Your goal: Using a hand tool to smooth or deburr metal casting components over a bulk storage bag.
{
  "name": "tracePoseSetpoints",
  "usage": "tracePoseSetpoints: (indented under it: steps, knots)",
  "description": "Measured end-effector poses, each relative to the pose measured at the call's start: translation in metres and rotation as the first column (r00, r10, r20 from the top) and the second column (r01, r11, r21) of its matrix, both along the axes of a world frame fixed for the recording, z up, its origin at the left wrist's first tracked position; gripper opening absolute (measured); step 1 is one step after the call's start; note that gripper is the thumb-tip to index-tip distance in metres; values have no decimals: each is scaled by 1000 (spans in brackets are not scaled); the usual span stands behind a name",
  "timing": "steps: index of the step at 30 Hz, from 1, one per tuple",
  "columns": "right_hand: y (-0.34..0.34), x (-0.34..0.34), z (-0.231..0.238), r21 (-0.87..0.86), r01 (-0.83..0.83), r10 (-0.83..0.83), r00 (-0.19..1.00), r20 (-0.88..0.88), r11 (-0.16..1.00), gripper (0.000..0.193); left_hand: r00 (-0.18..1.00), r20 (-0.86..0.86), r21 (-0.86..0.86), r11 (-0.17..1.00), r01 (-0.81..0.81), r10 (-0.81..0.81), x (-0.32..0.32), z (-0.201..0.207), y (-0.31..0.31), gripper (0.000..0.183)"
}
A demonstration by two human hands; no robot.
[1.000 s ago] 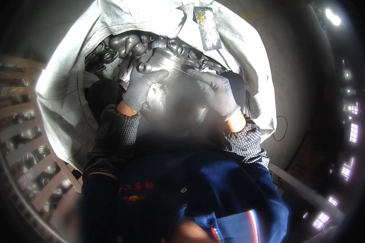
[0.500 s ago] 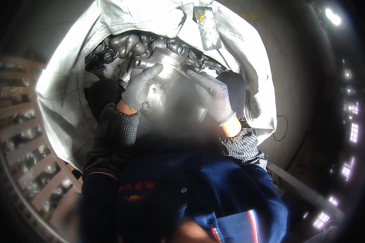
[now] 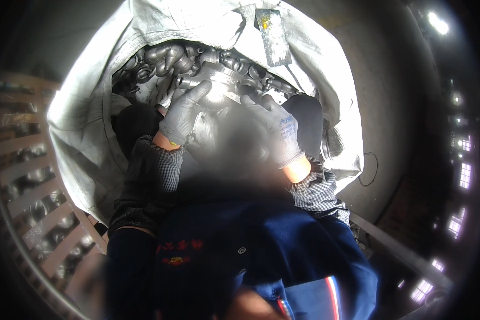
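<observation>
A grey metal casting [image 3: 218,80], round and hollow with a short pipe stub at its left, sits between my two gloved hands. My left hand [image 3: 184,114] is closed on its left side, the thumb lying along the metal below the stub. At the casting's right, my right hand [image 3: 277,128] is closed with curled fingers. A thin, light strip-like tool [image 3: 232,97] shows between that hand and the casting's lower edge; its exact kind is unclear. A grey blur hides the casting's lower part and the space between my wrists.
A large white woven sack [image 3: 90,106] surrounds my knees. Several grey metal castings [image 3: 168,58] are heaped at its far side. A worn flat plate [image 3: 273,37] lies on the sack's far rim. At left stands a slatted crate [image 3: 34,186] with metal parts inside.
My right hand has shifted slightly left and turned, its fingers now more curled and its back more in view. My left hand and the casting have barely moved.
</observation>
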State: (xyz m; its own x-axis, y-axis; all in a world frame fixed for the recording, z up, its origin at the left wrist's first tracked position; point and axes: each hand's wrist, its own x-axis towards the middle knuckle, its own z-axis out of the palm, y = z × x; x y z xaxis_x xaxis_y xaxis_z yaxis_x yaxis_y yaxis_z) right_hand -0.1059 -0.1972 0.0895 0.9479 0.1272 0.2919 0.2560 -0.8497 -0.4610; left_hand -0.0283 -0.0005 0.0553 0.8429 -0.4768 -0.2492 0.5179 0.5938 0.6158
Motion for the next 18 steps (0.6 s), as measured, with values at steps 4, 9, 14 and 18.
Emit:
tracePoseSetpoints:
  steps: [4,9,14,18]
  knots:
    - [-5,1,1,182,-32,57,990,-130,983,39,999,47,50,999,19,-21,2,-8,5,29]
    - [-12,3,-4,479,-90,164,980,-113,873,34,983,181,58,998,-9,-2,2,-10,5,30]
    - [-16,3,12,699,270,269,785,-558,663,30,971,238,67,997,-44,27,-1,-2,3,33]
    - [-15,4,12,739,339,307,750,-586,582,29,982,187,25,1000,11,-16,-2,0,6,31]
